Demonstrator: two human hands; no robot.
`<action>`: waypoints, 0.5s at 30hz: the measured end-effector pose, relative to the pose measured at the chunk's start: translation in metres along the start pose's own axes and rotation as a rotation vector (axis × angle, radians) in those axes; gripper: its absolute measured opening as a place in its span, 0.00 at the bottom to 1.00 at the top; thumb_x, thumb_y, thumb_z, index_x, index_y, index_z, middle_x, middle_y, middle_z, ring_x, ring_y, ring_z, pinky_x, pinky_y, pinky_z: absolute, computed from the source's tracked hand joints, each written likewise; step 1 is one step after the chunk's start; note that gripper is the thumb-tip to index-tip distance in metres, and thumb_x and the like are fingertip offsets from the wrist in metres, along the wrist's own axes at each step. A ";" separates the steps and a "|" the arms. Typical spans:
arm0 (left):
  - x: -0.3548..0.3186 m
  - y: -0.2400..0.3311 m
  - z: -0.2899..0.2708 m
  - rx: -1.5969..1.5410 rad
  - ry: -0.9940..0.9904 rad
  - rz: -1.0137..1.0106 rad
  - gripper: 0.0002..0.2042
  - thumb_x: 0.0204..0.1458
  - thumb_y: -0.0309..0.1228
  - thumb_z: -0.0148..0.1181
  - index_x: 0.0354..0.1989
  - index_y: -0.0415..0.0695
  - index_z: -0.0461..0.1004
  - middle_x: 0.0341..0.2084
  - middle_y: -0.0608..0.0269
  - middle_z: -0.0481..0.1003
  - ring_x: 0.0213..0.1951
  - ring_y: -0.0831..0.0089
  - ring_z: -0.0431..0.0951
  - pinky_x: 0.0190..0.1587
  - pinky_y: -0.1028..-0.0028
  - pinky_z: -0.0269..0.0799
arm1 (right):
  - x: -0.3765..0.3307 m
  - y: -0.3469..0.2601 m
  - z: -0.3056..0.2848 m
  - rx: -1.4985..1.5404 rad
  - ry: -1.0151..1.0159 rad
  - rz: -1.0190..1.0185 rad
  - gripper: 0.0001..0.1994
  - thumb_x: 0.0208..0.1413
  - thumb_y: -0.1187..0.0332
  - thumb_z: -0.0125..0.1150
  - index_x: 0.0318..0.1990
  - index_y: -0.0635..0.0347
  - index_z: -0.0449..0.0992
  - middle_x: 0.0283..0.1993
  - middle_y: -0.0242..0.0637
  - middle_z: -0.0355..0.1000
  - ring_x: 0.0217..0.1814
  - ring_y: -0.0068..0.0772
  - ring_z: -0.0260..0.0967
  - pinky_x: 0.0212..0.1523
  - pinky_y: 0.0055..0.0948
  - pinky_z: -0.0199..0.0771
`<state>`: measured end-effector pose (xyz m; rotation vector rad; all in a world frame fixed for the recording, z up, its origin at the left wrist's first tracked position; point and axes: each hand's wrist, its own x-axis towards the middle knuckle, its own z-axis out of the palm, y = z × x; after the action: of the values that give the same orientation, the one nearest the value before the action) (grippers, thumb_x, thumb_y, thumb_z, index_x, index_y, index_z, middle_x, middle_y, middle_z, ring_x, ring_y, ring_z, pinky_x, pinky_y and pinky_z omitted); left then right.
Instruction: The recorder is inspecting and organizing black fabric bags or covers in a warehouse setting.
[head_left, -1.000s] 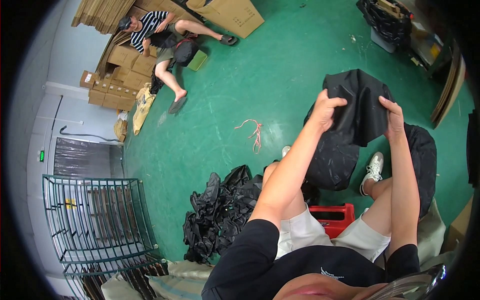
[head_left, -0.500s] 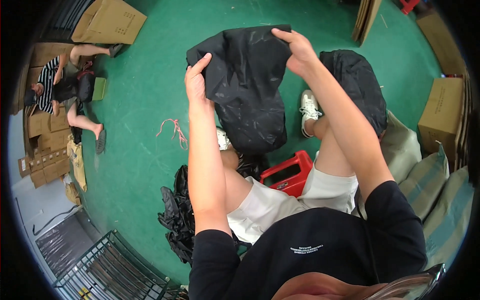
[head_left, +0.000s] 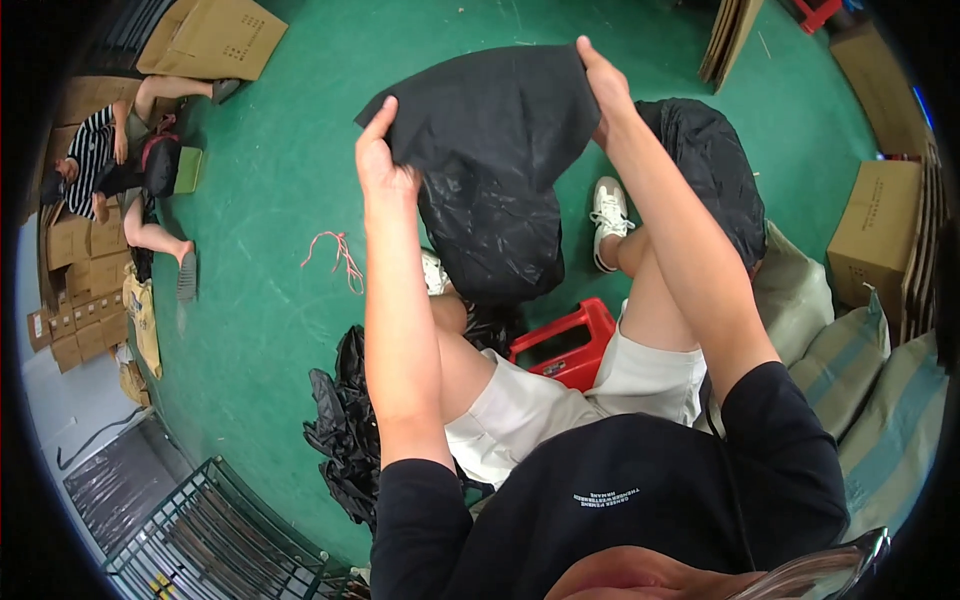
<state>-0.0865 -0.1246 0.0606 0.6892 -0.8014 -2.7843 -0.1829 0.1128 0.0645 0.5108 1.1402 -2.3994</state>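
Out in front of me, my left hand [head_left: 385, 160] and my right hand [head_left: 608, 90] pinch opposite ends of a black fabric piece [head_left: 490, 105], thumbs on top. It is held stretched between them and fairly smooth. Under it, between my feet, sits a glossier, wrinkled black bundle [head_left: 495, 240]; whether the two are joined I cannot tell. To the right, past my right forearm, rests another black bundle [head_left: 705, 165]. A crumpled black heap [head_left: 345, 430] lies beside my left thigh. My fingers behind the fabric are hidden.
Between my thighs stands a red plastic stool [head_left: 585, 345]. Pink string [head_left: 340, 260] lies on the green floor. Pale woven sacks [head_left: 845, 350] and a cardboard box [head_left: 875, 230] line the right. A seated person [head_left: 120, 150] is at the far left, and a metal rack [head_left: 215, 540] stands lower left.
The black fabric has been pulled wider and flatter, its top edge now straighter. My left hand has moved slightly left and up, my right slightly right. The whole view has shifted a little.
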 end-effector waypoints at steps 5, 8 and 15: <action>0.022 0.001 -0.015 0.061 0.157 0.132 0.13 0.59 0.23 0.53 0.50 0.31 0.69 0.44 0.45 0.75 0.46 0.57 0.78 0.51 0.62 0.77 | 0.007 -0.003 0.003 -0.034 0.138 -0.032 0.18 0.66 0.55 0.48 0.45 0.65 0.70 0.41 0.42 0.75 0.40 0.41 0.76 0.41 0.44 0.79; 0.023 -0.007 0.007 0.097 0.308 0.344 0.16 0.58 0.21 0.54 0.55 0.32 0.68 0.43 0.49 0.75 0.46 0.62 0.77 0.50 0.65 0.76 | 0.042 -0.002 -0.006 0.131 0.047 -0.059 0.18 0.66 0.57 0.48 0.46 0.66 0.71 0.42 0.43 0.75 0.41 0.40 0.75 0.47 0.41 0.77; 0.070 0.045 0.014 0.297 -0.068 0.376 0.19 0.55 0.20 0.56 0.56 0.35 0.67 0.38 0.54 0.77 0.38 0.68 0.78 0.41 0.72 0.74 | 0.045 -0.034 0.067 0.319 -0.228 0.006 0.23 0.66 0.54 0.45 0.42 0.70 0.73 0.45 0.53 0.75 0.48 0.53 0.73 0.57 0.50 0.70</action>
<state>-0.1531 -0.1752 0.0683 0.4301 -1.2319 -2.3858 -0.2482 0.0692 0.1035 0.3250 0.6629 -2.5693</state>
